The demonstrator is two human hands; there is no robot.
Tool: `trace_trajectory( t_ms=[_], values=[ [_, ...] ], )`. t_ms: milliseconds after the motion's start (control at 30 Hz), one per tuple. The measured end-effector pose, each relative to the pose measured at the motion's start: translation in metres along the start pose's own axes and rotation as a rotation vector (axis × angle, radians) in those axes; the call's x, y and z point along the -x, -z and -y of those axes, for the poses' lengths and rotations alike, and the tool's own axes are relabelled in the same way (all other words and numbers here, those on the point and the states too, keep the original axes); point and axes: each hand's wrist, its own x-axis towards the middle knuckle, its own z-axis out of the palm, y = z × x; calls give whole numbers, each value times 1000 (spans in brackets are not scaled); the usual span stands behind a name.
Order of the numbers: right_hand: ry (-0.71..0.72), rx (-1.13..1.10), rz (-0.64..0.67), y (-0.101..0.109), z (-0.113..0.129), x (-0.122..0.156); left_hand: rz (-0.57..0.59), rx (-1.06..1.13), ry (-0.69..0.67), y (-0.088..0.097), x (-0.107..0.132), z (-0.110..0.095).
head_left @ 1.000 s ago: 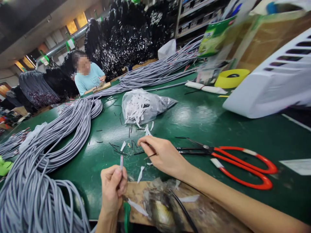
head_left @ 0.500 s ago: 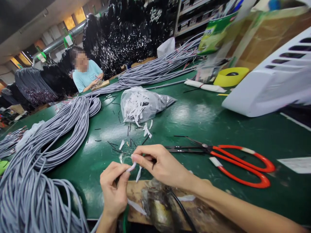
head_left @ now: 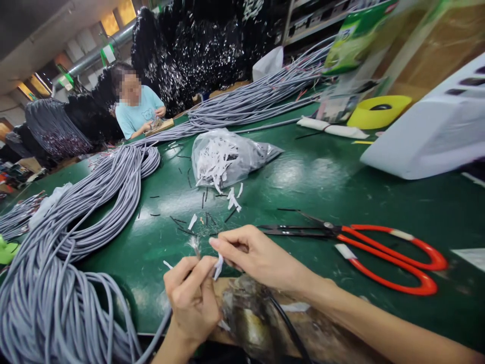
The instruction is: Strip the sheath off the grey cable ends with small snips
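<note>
Closed around a grey cable (head_left: 163, 323) is my left hand (head_left: 193, 298). Above its fingers shows the cable's end, with thin pale fibres (head_left: 193, 241) fanning out. A white strip (head_left: 219, 266) sticks out at the left hand's fingertips, between the two hands. My right hand (head_left: 257, 255) is pinched just to the right, thumb and forefinger together; what lies between them, if anything, is too small to make out. Beneath the hands is a worn wooden board (head_left: 322, 328) bearing a metal-and-plastic fixture (head_left: 252, 323) with a black cord (head_left: 290, 326).
Red-handled scissors (head_left: 394, 258) lie right of my hands. Beyond are a clear bag of white scraps (head_left: 223, 156), loose black bits and white strips. Grey cable coils (head_left: 94, 207) fill the left side. A white slotted casing (head_left: 428, 126) stands right. A co-worker (head_left: 138, 108) sits across the table.
The pale strip stretched between my hands has come away from the cable end, which now shows loose fibres. My left hand has turned, and its fingers have curled further over.
</note>
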Motion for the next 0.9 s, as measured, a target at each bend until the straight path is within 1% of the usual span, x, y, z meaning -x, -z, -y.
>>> trace_trajectory(
  t_ms=[67,100,133,167,267,300,333,500,533,567,633,700,800,900],
  values=[
    [-24,-72,97,-1,3,2,-42,-10,53,0,-2,0],
    [0,-76,123,-2,4,4,-46,-17,79,0,-3,0],
    [41,-52,104,-2,5,4,-42,-21,100,0,-4,0],
    [91,-6,34,-2,6,5,-30,-18,119,0,-4,1],
    [211,135,-285,2,6,5,11,31,183,0,-6,1],
    [240,162,-350,3,5,5,21,53,213,0,-6,1],
    [273,188,-373,5,4,5,29,71,243,0,-6,1],
    [521,344,-337,4,0,7,23,120,359,1,-8,1],
    [542,366,-346,2,-1,7,23,140,381,1,-8,2],
    [535,384,-359,1,-2,7,23,163,405,1,-9,2],
    [440,407,-354,-2,-3,7,14,210,456,2,-9,3],
    [341,398,-295,-5,-4,7,-11,242,498,2,-10,3],
    [307,357,-191,-10,-6,7,-23,249,534,3,-10,4],
    [276,315,-135,-15,-8,7,-4,228,529,3,-9,3]
  ],
)
